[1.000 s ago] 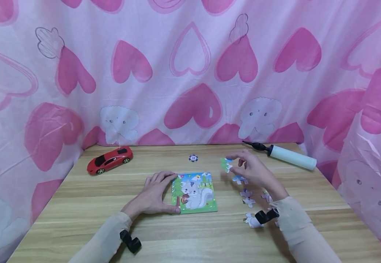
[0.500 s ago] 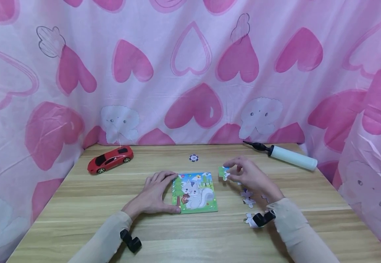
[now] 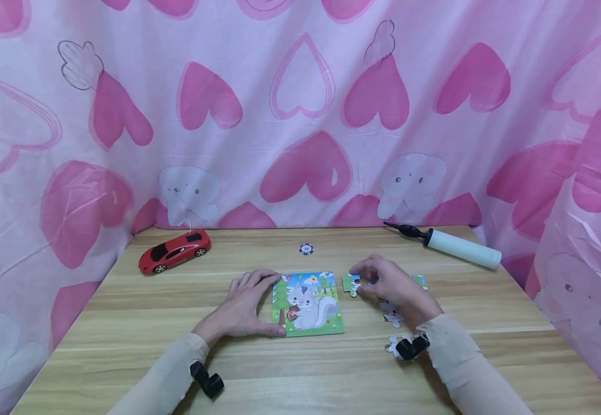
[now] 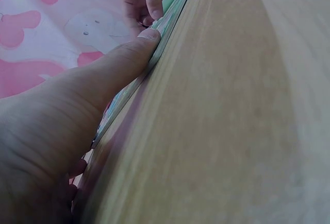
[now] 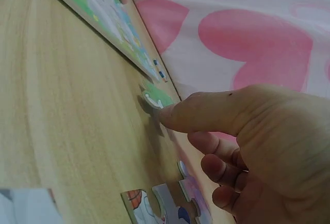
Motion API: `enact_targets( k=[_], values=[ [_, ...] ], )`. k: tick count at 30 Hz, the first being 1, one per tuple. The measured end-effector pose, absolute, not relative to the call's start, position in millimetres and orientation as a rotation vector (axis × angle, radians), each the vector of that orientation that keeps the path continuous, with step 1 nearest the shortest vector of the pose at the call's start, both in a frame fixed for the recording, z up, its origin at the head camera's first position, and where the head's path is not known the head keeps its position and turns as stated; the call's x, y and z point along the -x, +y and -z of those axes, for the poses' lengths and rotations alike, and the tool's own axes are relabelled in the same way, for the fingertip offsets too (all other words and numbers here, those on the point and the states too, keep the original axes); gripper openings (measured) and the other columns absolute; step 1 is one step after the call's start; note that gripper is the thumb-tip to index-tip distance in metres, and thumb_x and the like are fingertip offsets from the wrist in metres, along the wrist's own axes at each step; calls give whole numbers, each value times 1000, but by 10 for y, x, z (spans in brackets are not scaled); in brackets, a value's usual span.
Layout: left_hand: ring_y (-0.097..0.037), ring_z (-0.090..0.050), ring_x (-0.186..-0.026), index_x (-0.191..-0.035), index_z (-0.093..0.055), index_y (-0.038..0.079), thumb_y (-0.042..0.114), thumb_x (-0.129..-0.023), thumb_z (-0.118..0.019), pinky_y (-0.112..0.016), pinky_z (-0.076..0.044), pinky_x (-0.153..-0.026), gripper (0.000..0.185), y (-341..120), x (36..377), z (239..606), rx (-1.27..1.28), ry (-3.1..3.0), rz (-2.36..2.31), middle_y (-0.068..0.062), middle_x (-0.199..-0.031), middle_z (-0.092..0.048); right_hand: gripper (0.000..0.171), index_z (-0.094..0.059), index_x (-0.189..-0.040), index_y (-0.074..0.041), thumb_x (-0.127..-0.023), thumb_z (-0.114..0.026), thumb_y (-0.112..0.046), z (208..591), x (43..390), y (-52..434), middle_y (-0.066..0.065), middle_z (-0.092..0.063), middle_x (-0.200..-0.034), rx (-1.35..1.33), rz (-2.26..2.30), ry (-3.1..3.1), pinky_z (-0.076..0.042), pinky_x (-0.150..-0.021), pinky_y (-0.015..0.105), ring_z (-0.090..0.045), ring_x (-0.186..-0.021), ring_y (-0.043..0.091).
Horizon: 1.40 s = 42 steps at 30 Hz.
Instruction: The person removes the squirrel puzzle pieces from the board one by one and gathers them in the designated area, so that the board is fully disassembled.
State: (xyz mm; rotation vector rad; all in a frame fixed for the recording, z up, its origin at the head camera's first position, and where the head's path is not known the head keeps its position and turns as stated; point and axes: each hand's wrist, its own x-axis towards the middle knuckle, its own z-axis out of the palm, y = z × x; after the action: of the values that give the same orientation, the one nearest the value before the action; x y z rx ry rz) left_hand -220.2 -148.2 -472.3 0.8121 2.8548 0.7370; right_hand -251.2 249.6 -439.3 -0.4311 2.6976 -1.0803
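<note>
A square jigsaw board point(image 3: 309, 305) with a squirrel picture lies flat on the wooden table. My left hand point(image 3: 245, 305) holds its left side, thumb at the near corner and fingers at the far corner. In the left wrist view the thumb point(image 4: 139, 49) rests along the board's edge. Just right of the board, my right hand point(image 3: 390, 285) pinches a green and white puzzle piece point(image 3: 350, 284). In the right wrist view that piece point(image 5: 154, 96) is at the thumb tip, low over the table; contact with the tabletop is unclear.
Loose puzzle pieces point(image 3: 393, 316) lie under and beside my right wrist, another piece point(image 3: 393, 347) nearer me. Toward the back are a red toy car point(image 3: 174, 252), a round chip point(image 3: 306, 249) and a hand pump point(image 3: 461, 249). A pink heart curtain point(image 3: 300, 144) hangs behind.
My right hand has come down and toward me with the puzzle piece, slightly leftward, ending beside the board. The left hand and board have stayed in place.
</note>
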Motion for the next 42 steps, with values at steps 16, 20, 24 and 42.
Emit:
enact_targets(
  k=[16, 20, 24, 42],
  values=[
    [-32, -34, -158, -173, -41, 21, 87, -71, -86, -63, -30, -121, 129, -1488, 2205, 4720, -816, 2849, -752, -3, -174, -38, 39, -80, -136, -19, -98, -87, -11, 4410, 2497, 2491, 5, -62, -120, 442, 1044, 2684, -48, -79, 37, -53, -105, 26],
    [-33, -34, -158, -173, -41, 20, 86, -72, -86, -63, -30, -121, 129, -1490, 2207, 4721, -825, 2849, -758, -3, -174, -38, 40, -80, -136, -17, -98, -86, -10, 4407, 2496, 2490, 5, -62, -123, 437, 1051, 2668, -49, -79, 37, -53, -106, 27],
    [-32, -34, -157, -173, -41, 21, 86, -72, -86, -62, -30, -121, 129, -1491, 2204, 4722, -828, 2850, -751, -3, -174, -38, 40, -79, -136, -16, -97, -86, -8, 4402, 2495, 2481, 6, -62, -125, 417, 1065, 2657, -49, -79, 38, -53, -107, 28],
    [-31, -34, -157, -174, -40, 21, 86, -72, -85, -59, -31, -118, 129, -1491, 2214, 4728, -832, 2845, -740, -2, -174, -37, 54, -64, -155, -14, -104, -80, -21, 4248, 2481, 2488, 12, -68, -145, 411, 1171, 2736, -57, -93, 42, -64, -119, 28]
  ],
)
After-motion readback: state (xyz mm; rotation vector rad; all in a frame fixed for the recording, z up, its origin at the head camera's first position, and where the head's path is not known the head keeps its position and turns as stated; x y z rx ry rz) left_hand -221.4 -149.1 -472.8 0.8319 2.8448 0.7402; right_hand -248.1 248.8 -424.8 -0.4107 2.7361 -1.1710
